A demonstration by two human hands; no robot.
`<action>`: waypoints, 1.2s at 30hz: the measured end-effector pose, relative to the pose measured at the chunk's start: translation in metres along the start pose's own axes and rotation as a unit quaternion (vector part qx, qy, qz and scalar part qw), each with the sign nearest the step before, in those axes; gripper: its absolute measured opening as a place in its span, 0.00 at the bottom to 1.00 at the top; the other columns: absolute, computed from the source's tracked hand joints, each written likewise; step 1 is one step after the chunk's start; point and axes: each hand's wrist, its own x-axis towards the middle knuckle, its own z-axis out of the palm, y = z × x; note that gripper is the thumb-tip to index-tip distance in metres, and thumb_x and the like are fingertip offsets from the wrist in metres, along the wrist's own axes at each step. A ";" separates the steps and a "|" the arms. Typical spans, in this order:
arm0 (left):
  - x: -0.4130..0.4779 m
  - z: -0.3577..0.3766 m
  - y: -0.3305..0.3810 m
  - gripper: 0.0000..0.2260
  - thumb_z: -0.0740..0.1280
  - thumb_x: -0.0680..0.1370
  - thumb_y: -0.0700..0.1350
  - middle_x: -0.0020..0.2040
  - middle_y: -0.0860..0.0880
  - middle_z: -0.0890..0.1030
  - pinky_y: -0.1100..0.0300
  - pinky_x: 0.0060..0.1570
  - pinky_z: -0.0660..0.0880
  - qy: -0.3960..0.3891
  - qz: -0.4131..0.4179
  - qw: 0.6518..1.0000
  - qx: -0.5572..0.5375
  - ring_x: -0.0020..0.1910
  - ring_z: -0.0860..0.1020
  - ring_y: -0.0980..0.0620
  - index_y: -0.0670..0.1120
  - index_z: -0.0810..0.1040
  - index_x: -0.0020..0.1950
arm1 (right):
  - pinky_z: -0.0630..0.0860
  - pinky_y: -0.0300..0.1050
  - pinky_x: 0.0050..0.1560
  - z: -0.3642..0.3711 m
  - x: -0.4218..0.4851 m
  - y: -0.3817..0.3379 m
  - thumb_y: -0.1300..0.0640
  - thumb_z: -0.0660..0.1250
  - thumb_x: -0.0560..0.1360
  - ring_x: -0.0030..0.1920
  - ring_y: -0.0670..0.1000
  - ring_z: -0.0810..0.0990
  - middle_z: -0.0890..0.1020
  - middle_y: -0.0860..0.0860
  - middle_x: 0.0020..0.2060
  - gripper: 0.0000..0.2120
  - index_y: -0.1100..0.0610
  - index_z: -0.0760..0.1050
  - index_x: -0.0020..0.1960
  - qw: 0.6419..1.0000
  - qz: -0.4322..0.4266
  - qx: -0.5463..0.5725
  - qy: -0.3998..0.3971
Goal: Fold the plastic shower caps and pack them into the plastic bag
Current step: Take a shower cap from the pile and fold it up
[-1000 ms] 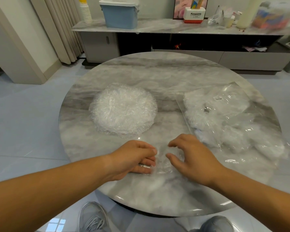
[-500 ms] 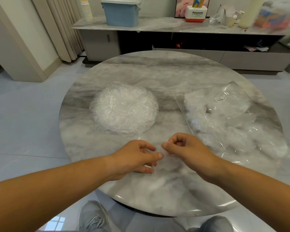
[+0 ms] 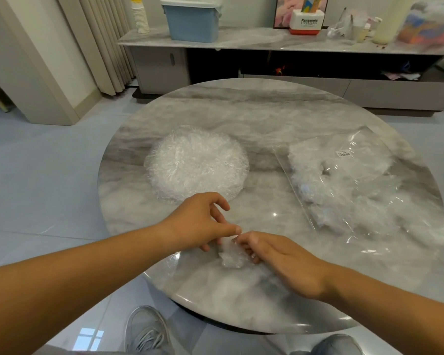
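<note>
Tabletop (image 3: 241,111): cap stack (image 3: 196,162) left, plastic bag (image 3: 356,190) right, both within reach.
Grip: right hand (image 3: 280,257) pinches folded cap (image 3: 232,258) compact; left hand (image 3: 203,224) unclear.

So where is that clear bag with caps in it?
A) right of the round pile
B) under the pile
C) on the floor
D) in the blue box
A: the plastic bag lies on the right part of the table, apart from the round pile of shower caps at the left.
</note>
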 end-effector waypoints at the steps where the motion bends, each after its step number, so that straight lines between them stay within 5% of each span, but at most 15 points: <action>1: 0.002 -0.001 -0.002 0.20 0.80 0.69 0.53 0.46 0.50 0.83 0.60 0.34 0.78 0.014 0.010 0.998 0.053 0.35 0.82 0.55 0.52 0.78 0.56 | 0.71 0.41 0.66 0.000 -0.001 -0.002 0.31 0.47 0.80 0.60 0.37 0.76 0.80 0.34 0.56 0.25 0.39 0.76 0.61 1.000 0.006 -0.021 -0.011; 5: 0.010 -0.001 -0.012 0.19 0.79 0.69 0.57 0.46 0.51 0.83 0.62 0.46 0.78 0.004 -0.002 0.994 0.107 0.40 0.80 0.58 0.51 0.81 0.53 | 0.66 0.44 0.68 0.003 -0.003 -0.001 0.31 0.43 0.81 0.63 0.42 0.69 0.78 0.42 0.59 0.31 0.48 0.74 0.66 0.976 -0.055 -0.204 -0.054; 12: 0.015 0.006 -0.008 0.20 0.80 0.69 0.55 0.33 0.52 0.79 0.64 0.36 0.74 -0.055 -0.024 0.992 0.111 0.32 0.77 0.57 0.42 0.82 0.48 | 0.60 0.41 0.74 0.005 -0.007 0.011 0.32 0.44 0.81 0.72 0.41 0.64 0.70 0.40 0.74 0.32 0.47 0.72 0.73 0.921 -0.169 -0.348 -0.049; 14: 0.014 0.010 -0.007 0.24 0.79 0.71 0.54 0.34 0.46 0.78 0.58 0.38 0.79 -0.083 -0.041 0.992 0.085 0.34 0.78 0.53 0.34 0.80 0.49 | 0.63 0.42 0.73 0.002 -0.009 0.013 0.32 0.49 0.81 0.72 0.39 0.65 0.73 0.40 0.71 0.30 0.47 0.73 0.73 0.933 -0.165 -0.318 -0.036; 18: 0.013 0.014 -0.005 0.17 0.78 0.73 0.48 0.37 0.44 0.80 0.50 0.45 0.82 -0.077 -0.051 0.996 0.018 0.36 0.80 0.49 0.35 0.80 0.47 | 0.70 0.40 0.67 -0.006 -0.016 0.013 0.37 0.56 0.79 0.67 0.41 0.74 0.79 0.37 0.62 0.22 0.46 0.79 0.65 0.977 -0.141 -0.144 0.070; 21: 0.010 0.016 0.002 0.09 0.76 0.76 0.44 0.40 0.43 0.82 0.52 0.45 0.82 -0.058 -0.051 0.992 -0.104 0.39 0.82 0.48 0.40 0.80 0.47 | 0.66 0.31 0.65 -0.008 -0.011 0.009 0.35 0.60 0.76 0.68 0.40 0.72 0.75 0.34 0.60 0.16 0.41 0.82 0.52 0.974 -0.099 -0.072 0.191; 23: 0.009 0.020 0.010 0.07 0.74 0.77 0.42 0.38 0.45 0.83 0.59 0.38 0.80 -0.041 -0.027 0.988 -0.144 0.37 0.82 0.52 0.41 0.79 0.46 | 0.70 0.33 0.62 -0.009 -0.007 0.005 0.38 0.67 0.75 0.65 0.40 0.73 0.75 0.38 0.60 0.11 0.43 0.79 0.51 0.964 -0.036 -0.002 0.262; 27: 0.006 0.034 0.030 0.06 0.73 0.77 0.40 0.38 0.41 0.83 0.59 0.39 0.81 -0.024 0.016 0.983 -0.181 0.37 0.83 0.51 0.38 0.79 0.46 | 0.82 0.44 0.51 -0.022 -0.011 -0.006 0.55 0.74 0.75 0.52 0.51 0.85 0.80 0.52 0.56 0.13 0.50 0.73 0.56 0.944 0.038 0.219 0.244; 30: 0.007 0.044 0.046 0.10 0.72 0.78 0.41 0.44 0.34 0.82 0.56 0.42 0.83 -0.020 0.019 0.977 -0.211 0.42 0.84 0.46 0.34 0.78 0.49 | 0.84 0.50 0.51 -0.033 -0.024 -0.011 0.64 0.72 0.76 0.46 0.50 0.86 0.82 0.54 0.52 0.08 0.53 0.78 0.51 0.945 0.034 0.228 0.231; 36: 0.011 0.070 0.080 0.07 0.69 0.81 0.44 0.44 0.45 0.84 0.51 0.49 0.84 -0.068 0.026 0.965 -0.253 0.43 0.85 0.50 0.41 0.79 0.47 | 0.82 0.42 0.44 -0.069 -0.058 -0.011 0.65 0.72 0.76 0.37 0.52 0.86 0.85 0.54 0.40 0.09 0.52 0.84 0.43 0.949 0.025 0.083 0.303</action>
